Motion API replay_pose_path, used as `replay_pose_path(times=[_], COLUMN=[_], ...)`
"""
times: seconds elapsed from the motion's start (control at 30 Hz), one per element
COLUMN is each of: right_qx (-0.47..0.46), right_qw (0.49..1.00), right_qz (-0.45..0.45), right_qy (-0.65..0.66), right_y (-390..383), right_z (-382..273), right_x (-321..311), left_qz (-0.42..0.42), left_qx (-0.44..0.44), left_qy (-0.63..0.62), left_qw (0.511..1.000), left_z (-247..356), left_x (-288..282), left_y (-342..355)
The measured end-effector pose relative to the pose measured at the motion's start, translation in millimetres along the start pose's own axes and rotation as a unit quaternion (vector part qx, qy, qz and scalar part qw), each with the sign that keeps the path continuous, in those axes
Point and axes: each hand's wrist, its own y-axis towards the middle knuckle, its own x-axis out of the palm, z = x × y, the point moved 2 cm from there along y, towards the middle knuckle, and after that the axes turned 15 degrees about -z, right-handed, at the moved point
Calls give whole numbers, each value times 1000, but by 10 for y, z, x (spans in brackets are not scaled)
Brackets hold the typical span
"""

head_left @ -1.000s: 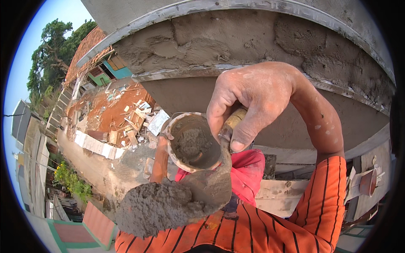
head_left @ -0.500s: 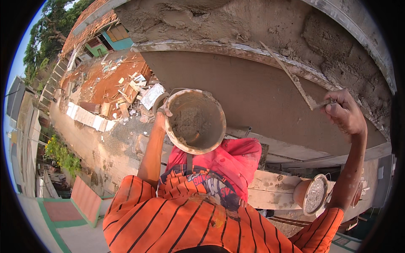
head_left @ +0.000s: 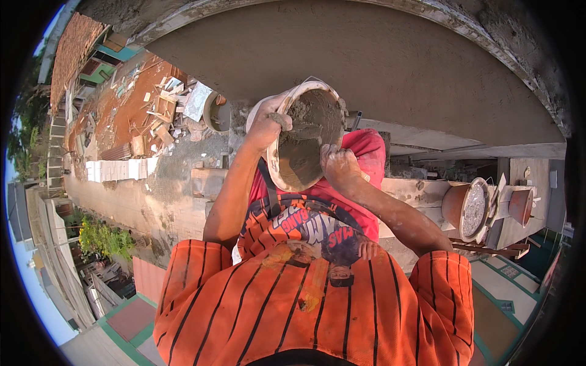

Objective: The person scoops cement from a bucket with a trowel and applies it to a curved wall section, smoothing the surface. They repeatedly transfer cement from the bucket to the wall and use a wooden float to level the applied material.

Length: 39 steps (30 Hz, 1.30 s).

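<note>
At the far left we see a bush with yellow flowers (head_left: 102, 236), then a heap of broken wood and rubble (head_left: 168, 110) beside reddish ground. Just right of the heap we find a round tub (head_left: 218, 116). Next comes the left hand (head_left: 267, 125), closed on the left rim of the mortar bucket (head_left: 275, 163), its thumb smeared with mortar. We see this bucket in the middle, above the orange striped shirt (head_left: 274, 305), tilted so its mouth turns toward the right, with wet grey mortar (head_left: 314, 110) inside. Within it we make out the coated blade of a trowel (head_left: 299, 160); at the right rim, the right hand (head_left: 342, 166) is curled tight around the handle, mostly hidden from us. Pink trousers (head_left: 372, 149) show beside that hand, below a plastered wall (head_left: 366, 67). Farther right, we see a plank (head_left: 412, 194) and 2 reddish buckets (head_left: 453, 206), the nearer holding something pale and glinting.
</note>
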Motion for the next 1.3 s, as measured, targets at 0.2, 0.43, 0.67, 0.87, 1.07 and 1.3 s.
replay_pose_path(times=[0.2,0.43,0.67,0.87,1.07,1.3], right_qx=[-26,-30,101,-64,-151,-137], right_qw=[984,995,985,930,857,907], right_qz=[171,72,106,12,13,7], right_qy=[-37,57,87,362,492,399], right_y=[-449,-134,-717,-285,-313,-392], right_z=[372,183,820,44,256,559], right_x=[-461,262,-550,-41,-214,-409], left_qz=[24,15,28,15,88,173], left_qx=[-7,49,62,111,85,22], left_qy=[-54,71,75,247,-22,-132], left_qw=[998,996,995,962,992,976], left_z=[2,-39,-97,-54,-85,-98], left_x=[-81,201,123,230,-17,-375], left_y=[-10,56,-51,21,-127,-305])
